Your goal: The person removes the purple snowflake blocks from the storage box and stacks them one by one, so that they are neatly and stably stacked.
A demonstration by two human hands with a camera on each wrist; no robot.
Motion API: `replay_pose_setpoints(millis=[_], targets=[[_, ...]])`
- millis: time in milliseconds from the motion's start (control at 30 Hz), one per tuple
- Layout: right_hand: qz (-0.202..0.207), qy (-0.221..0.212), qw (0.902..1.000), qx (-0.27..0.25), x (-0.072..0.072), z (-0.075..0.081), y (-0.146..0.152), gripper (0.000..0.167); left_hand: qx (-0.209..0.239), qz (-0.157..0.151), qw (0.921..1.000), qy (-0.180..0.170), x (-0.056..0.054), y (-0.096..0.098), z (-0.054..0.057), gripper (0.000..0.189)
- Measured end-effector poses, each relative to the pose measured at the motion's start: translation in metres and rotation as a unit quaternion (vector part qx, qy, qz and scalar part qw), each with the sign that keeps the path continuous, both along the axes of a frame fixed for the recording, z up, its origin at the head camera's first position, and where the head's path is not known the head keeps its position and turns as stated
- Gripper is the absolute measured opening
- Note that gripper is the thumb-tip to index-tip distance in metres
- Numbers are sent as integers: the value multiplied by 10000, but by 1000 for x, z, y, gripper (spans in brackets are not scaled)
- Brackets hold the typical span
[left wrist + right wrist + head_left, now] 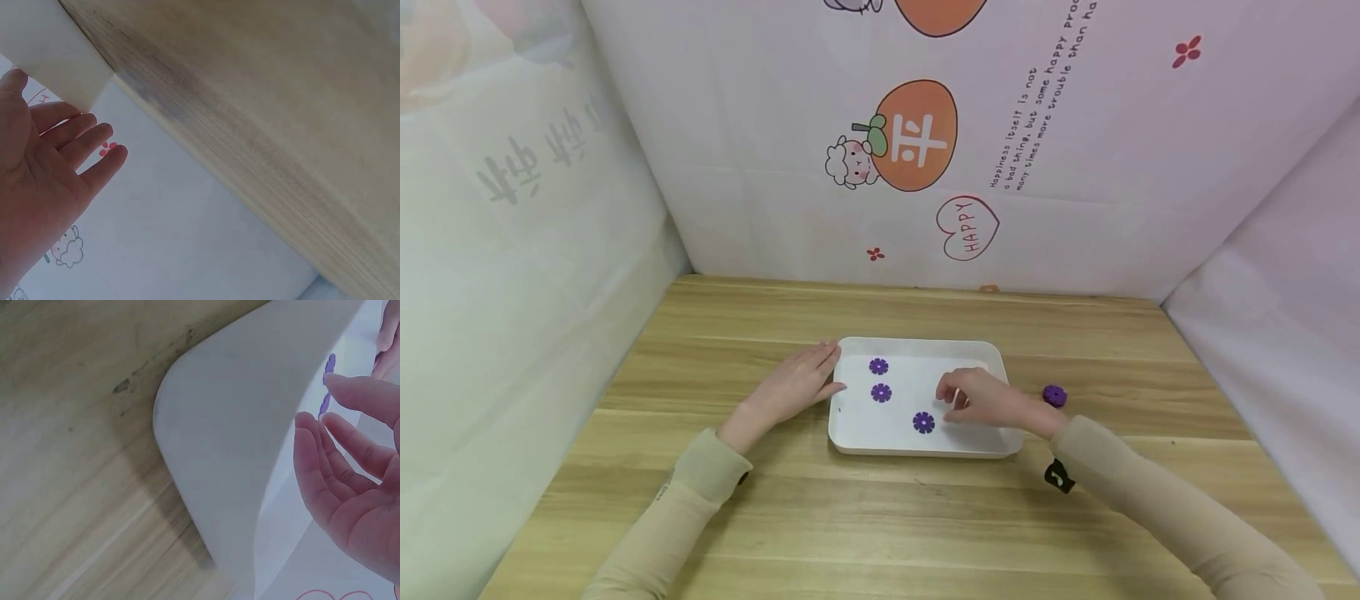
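Note:
A white rectangular tray (pixel 895 442) lies on the wooden table with three purple notched discs in it. Two are toward its left side, an upper disc (pixel 878 367) and a lower disc (pixel 881 392). The third disc (pixel 923 422) lies near the right fingertips. The left hand (pixel 793 385) rests against the tray's left rim, its fingers fairly straight in the left wrist view. Over the tray's right half hovers the right hand (pixel 977 396), thumb and fingers bent and apart, with nothing visible between them. Purple discs (pixel 324 405) show edge-on behind its fingertips in the right wrist view.
Right of the tray, partly beside the right wrist, another purple disc piece (pixel 1055 395) sits on the table (pixel 887 533). A black strap piece (pixel 1059 476) hangs under the right cuff. Printed white cloth (pixel 775 167) walls the back and both sides.

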State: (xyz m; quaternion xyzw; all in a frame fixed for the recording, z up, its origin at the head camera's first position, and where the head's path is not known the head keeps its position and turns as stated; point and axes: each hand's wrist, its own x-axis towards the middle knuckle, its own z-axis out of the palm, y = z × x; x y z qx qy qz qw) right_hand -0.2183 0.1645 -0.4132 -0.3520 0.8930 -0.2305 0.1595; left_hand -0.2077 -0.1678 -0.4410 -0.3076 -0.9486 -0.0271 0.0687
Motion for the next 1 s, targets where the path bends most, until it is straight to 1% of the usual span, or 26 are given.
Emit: replay_pose_setpoints(millis=[67, 233, 433, 600, 767, 1000], targets=[[111, 52, 9999, 5, 1, 0, -3, 21, -10, -13, 10000, 3, 0, 0, 0, 67], [213, 105, 9997, 53, 4, -3, -10, 19, -9, -20, 10000, 16, 0, 1, 0, 66], [305, 83, 9995, -8, 5, -7, -16, 19, 82, -78, 9998, 167, 0, 0, -1, 66], [212, 65, 9996, 160, 7, -7, -23, 21, 114, -76, 9998, 154, 0, 0, -2, 66], [24, 105, 9995, 297, 9, -11, -27, 22, 118, -45, 9999, 104, 0, 0, -3, 67], [-179, 191, 9986, 451, 9, -16, -29, 19, 150, -41, 9999, 67, 0, 0, -3, 67]])
